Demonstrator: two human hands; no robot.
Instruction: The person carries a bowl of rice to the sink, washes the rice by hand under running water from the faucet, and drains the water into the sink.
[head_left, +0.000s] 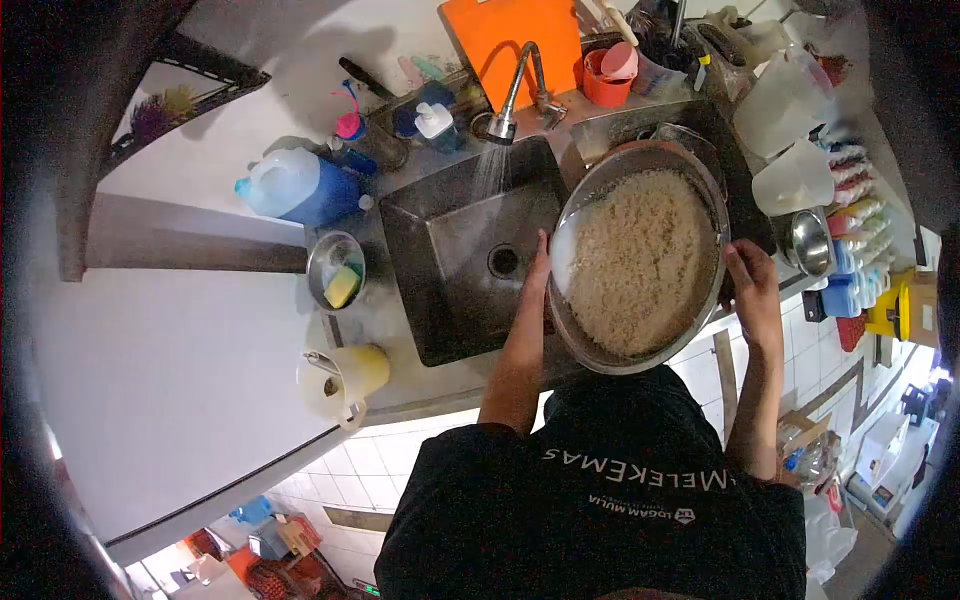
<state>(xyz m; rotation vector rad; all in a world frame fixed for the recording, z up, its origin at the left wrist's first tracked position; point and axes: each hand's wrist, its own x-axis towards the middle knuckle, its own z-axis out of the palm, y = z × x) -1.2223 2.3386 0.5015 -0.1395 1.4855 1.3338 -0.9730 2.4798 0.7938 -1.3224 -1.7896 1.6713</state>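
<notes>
Between my two hands is a wide metal bowl of rice, tilted, with cloudy whitish water along its left side. My left hand holds the bowl's left rim, its fingers mostly hidden under the bowl. On the right side, my right hand is closed around the rim. The bowl is over the right part of the double sink, beside the left sink basin. Water sprays from the faucet into that left basin, apart from the bowl.
A small metal bowl with a sponge and a cream pitcher stand left of the sink. Behind are a blue-liquid jug, a pump bottle, an orange board and a red cup. White plastic containers line the right.
</notes>
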